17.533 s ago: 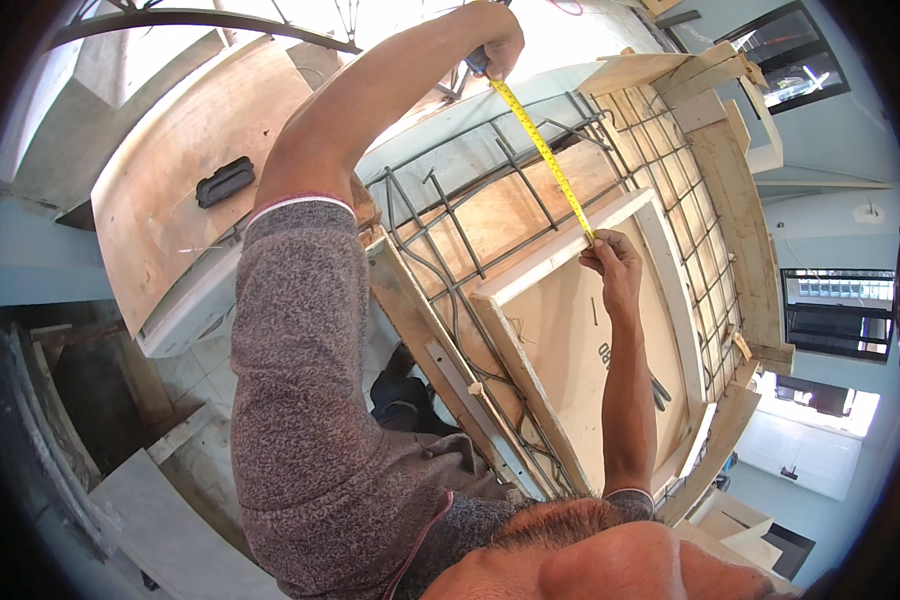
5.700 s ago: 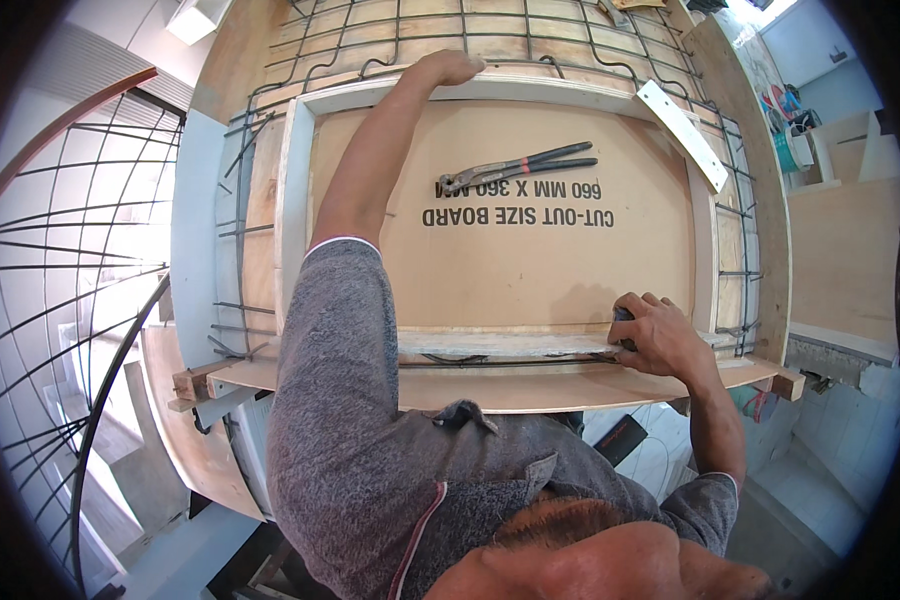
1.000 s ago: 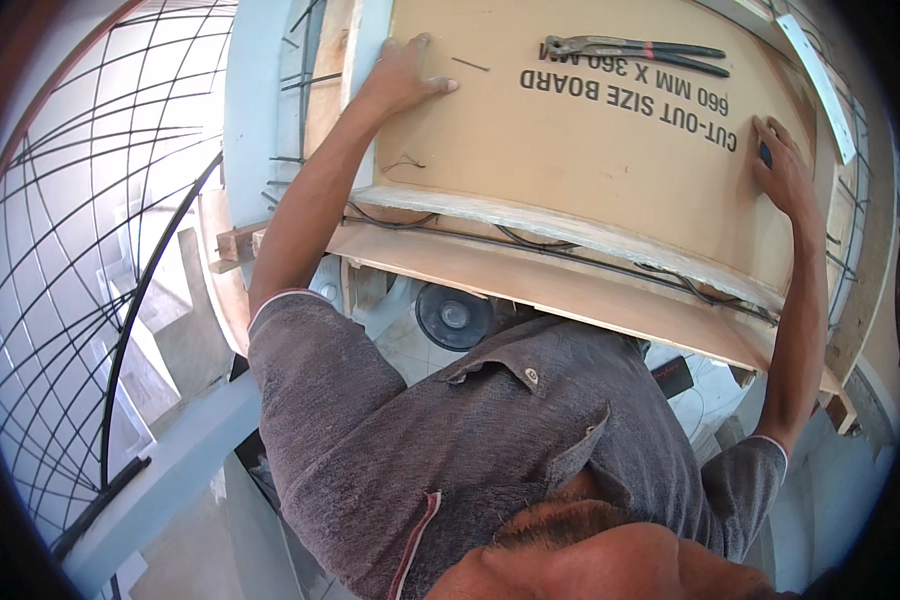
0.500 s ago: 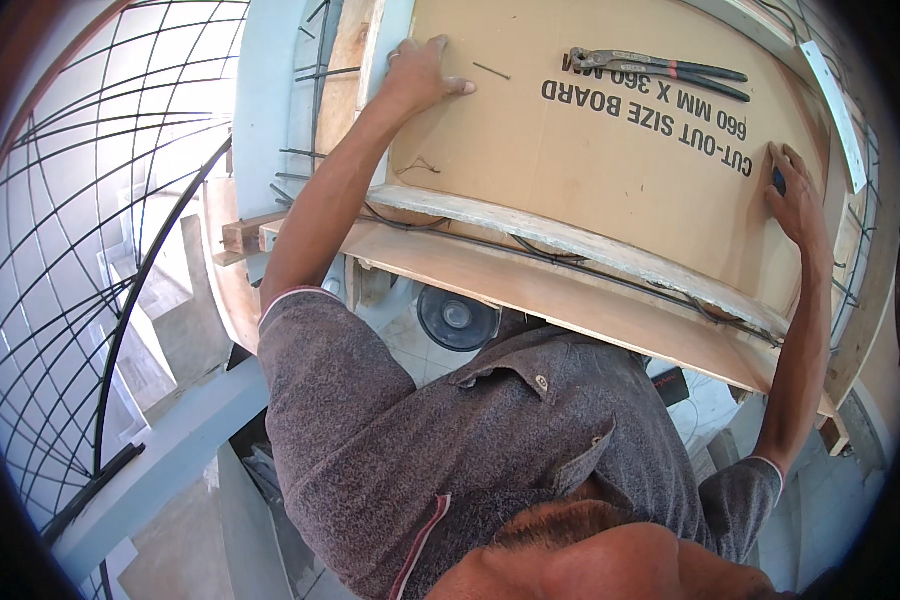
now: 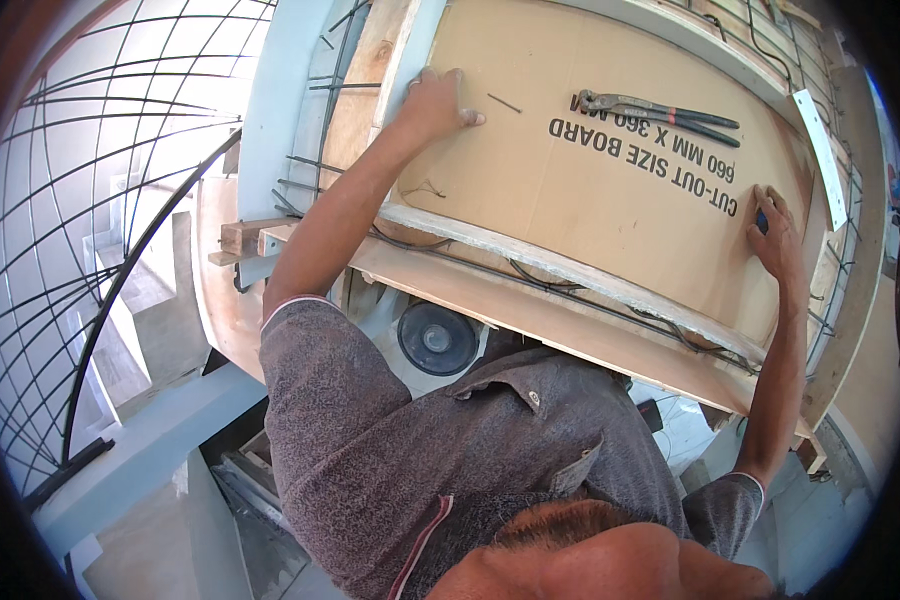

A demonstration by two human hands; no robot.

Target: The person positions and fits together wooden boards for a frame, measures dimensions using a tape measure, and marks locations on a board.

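Observation:
A brown cardboard sheet (image 5: 530, 190) with dark print lies in front of me inside a wooden frame. My left hand (image 5: 437, 108) rests on its left edge, thumb spread from the fingers, holding nothing. At the right edge, my right hand (image 5: 780, 240) has its fingers curled round a small dark-blue object (image 5: 763, 221), mostly hidden, whose kind I cannot make out. Between the hands, towards the far side, lies a pair of end-cutting pincers (image 5: 660, 115) with black and red handles. A single nail (image 5: 504, 103) sits on the cardboard not far from my left fingers.
A pale rough-edged strip (image 5: 570, 285) and dark cable run along the near side, above a plywood ledge (image 5: 530, 325). Rebar ends (image 5: 345, 86) stick out at left beside a black wire mesh (image 5: 60, 250). A white perforated strip (image 5: 820, 160) stands at right. Below is a round dark object (image 5: 437, 338).
The whole view has shifted and turned slightly. Both hands keep about the same places on the cardboard, and the pincers and nail lie as before.

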